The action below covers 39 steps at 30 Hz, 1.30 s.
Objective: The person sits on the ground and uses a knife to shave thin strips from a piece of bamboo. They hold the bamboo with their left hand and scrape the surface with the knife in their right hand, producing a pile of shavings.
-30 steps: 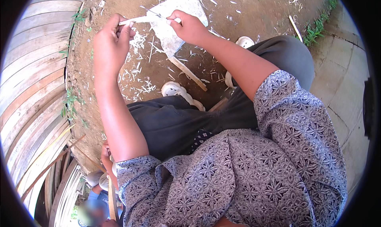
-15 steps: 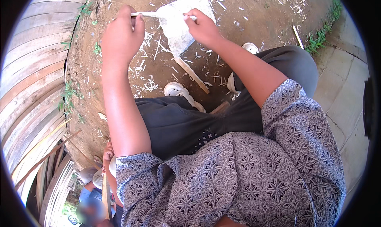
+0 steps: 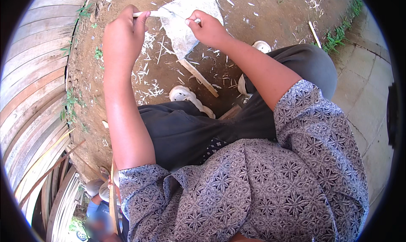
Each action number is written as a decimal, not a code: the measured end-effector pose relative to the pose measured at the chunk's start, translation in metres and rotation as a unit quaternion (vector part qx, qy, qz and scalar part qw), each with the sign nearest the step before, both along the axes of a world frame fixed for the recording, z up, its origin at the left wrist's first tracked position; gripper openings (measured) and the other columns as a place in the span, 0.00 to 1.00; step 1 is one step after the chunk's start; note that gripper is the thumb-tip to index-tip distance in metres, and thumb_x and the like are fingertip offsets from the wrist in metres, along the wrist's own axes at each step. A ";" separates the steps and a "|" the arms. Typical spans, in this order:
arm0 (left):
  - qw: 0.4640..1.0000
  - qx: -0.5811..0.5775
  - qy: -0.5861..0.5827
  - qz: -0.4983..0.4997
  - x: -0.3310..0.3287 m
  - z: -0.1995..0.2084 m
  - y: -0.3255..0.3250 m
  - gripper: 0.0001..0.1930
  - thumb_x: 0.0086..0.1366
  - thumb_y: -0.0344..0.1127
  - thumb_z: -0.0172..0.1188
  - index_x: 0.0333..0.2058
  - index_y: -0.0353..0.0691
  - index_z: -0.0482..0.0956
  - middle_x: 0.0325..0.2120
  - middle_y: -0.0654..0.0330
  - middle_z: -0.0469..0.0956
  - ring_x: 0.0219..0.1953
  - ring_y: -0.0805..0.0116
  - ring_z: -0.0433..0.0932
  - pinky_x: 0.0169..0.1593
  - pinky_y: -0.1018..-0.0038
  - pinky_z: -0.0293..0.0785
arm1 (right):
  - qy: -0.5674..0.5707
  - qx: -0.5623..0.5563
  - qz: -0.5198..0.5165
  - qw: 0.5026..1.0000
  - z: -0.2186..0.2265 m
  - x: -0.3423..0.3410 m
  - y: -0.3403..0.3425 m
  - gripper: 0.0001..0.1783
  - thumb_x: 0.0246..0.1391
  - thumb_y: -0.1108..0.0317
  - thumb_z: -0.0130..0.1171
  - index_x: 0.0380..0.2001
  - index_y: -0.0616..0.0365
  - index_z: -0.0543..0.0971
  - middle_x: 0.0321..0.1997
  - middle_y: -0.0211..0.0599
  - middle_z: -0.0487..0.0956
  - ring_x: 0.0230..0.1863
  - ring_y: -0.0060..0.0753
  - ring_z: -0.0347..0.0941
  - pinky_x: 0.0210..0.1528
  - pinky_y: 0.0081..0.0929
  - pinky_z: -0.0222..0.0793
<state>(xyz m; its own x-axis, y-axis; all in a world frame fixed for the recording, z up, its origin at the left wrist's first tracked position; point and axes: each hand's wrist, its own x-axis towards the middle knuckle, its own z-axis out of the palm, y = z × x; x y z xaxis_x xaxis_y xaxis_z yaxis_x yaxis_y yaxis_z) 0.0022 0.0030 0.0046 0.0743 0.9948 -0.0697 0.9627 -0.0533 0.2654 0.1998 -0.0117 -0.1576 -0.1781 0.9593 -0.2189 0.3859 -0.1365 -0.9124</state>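
My left hand (image 3: 124, 30) is closed around a pale whittled stick (image 3: 151, 14), pinching it between thumb and fingers. The stick points right, its tip over a white stone-like slab (image 3: 182, 37) on the ground. Over the slab's right side my right hand (image 3: 209, 29) is closed on what looks like a knife (image 3: 173, 12). Its thin dark blade slants up and left towards the stick; the handle is hidden in my fingers. Whether blade and stick touch, I cannot tell.
Pale shavings (image 3: 150, 89) litter the brown dirt. A wooden piece (image 3: 198, 78) lies below the slab, near my white shoe (image 3: 186, 96). Planks (image 3: 38, 64) line the left, tiles (image 3: 359, 89) the right. Another person (image 3: 99, 208) is at lower left, beside an upright strip (image 3: 112, 195).
The thin blade now shows, slanting between my right hand and the stick's tip. My left hand keeps its grip on the stick. The whole view has shifted slightly.
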 end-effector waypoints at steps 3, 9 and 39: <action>0.999 -0.010 -0.023 0.024 0.005 0.003 0.001 0.17 0.73 0.46 0.58 0.40 0.35 0.79 0.26 0.54 0.86 0.30 0.67 0.87 0.34 0.72 0.79 | -0.030 -0.049 0.008 0.998 0.001 0.007 0.005 0.14 0.64 0.53 0.58 0.40 0.52 0.79 0.25 0.44 0.81 0.27 0.42 0.78 0.37 0.40 0.73; 0.996 0.027 -0.079 0.025 -0.009 -0.008 -0.006 0.13 0.71 0.42 0.61 0.35 0.36 0.78 0.21 0.54 0.84 0.26 0.56 0.85 0.31 0.65 0.77 | 0.059 -0.224 0.007 0.973 0.021 -0.002 0.003 0.13 0.68 0.57 0.54 0.46 0.54 0.75 0.24 0.35 0.76 0.20 0.23 0.68 0.22 0.27 0.66; 0.993 0.000 -0.101 0.067 -0.019 -0.009 -0.009 0.13 0.71 0.41 0.61 0.35 0.36 0.79 0.22 0.56 0.84 0.26 0.60 0.85 0.33 0.68 0.77 | 0.012 0.010 0.015 1.000 -0.002 -0.019 0.007 0.11 0.69 0.59 0.55 0.44 0.54 0.76 0.19 0.31 0.73 0.18 0.22 0.65 0.24 0.29 0.62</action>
